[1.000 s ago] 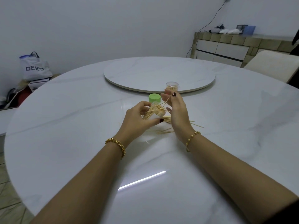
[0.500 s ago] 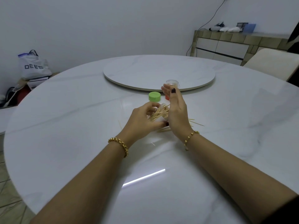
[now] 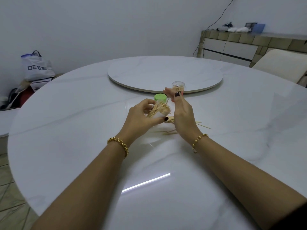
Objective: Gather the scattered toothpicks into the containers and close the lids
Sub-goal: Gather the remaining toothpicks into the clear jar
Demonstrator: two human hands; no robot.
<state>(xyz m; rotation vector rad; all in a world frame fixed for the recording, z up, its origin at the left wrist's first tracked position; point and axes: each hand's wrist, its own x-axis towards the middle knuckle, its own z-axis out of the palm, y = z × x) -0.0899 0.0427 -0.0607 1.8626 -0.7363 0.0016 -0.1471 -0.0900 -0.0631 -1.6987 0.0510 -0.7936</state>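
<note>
Left hand (image 3: 141,117) has lifted the clear container (image 3: 158,115) again, fingers curled round it, toothpick bundle (image 3: 157,109) jutting out. Right hand (image 3: 182,113) straight-fingered alongside (likely tamping). Loose toothpicks (image 3: 169,132) still lie near the table (image 3: 83,130) middle; green lid (image 3: 160,97) off — filling unfinished.

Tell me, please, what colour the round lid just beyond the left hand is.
The lid is light green, seen best in the head view.
</note>
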